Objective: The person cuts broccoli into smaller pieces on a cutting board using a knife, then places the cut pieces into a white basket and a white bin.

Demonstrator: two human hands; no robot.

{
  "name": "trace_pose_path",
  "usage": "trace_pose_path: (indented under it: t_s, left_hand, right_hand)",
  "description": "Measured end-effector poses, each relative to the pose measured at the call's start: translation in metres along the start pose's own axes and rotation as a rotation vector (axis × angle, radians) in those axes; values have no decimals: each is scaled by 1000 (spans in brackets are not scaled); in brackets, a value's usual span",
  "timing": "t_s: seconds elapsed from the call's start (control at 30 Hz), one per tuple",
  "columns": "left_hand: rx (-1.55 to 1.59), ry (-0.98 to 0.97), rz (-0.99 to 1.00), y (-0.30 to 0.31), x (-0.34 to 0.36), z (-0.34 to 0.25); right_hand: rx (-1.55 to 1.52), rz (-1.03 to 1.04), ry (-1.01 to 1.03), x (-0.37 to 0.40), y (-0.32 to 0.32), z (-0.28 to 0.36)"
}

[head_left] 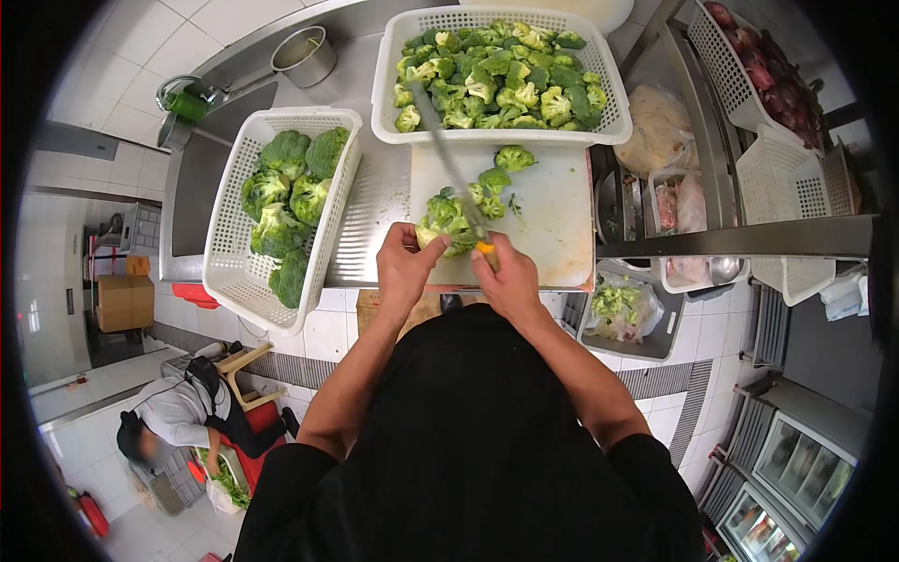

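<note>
On the white cutting board (552,211) lies a partly cut broccoli head (444,214), with loose florets (493,180) beside and behind it. My left hand (405,265) has its fingers closed on the near left side of that head. Gripped in my right hand (507,274) is a knife (451,164) with a yellow part at its handle; its blurred blade points away over the board, along the right side of the head. A white basket (382,117) full of cut florets stands behind the board. Whole broccoli heads fill part of another white basket (221,234) at the left.
A steel pot (304,61) stands near the sink (211,173) at back left. Bags and containers of food (679,201) sit on the right, beside a metal rack. A grey bin (626,314) with scraps is below right. Another person (183,412) sits low at left.
</note>
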State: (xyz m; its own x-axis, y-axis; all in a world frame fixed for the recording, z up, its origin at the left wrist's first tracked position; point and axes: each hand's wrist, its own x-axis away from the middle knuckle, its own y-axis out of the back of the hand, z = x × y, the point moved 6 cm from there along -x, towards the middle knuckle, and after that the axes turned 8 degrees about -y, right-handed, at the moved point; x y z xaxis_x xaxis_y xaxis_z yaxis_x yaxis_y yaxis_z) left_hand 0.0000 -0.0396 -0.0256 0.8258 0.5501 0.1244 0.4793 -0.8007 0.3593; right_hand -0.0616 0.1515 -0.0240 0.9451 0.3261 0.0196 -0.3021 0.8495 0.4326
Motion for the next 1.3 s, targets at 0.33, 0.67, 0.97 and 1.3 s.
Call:
trace_pose_path:
  t_s: [0.33, 0.67, 0.97, 1.3]
  left_hand:
    - [-19, 13, -14, 14, 2, -4]
    - [-420, -467, 97, -3, 4, -24]
    - [-397, -515, 130, -9, 7, -29]
    - [358, -48, 81, -11, 3, 61]
  right_hand:
    - [178, 164, -131, -42, 0, -31]
    - [99, 108, 8, -32, 9, -13]
    - [124, 155, 72, -25, 4, 6]
    - [213, 193, -101, -37, 22, -18]
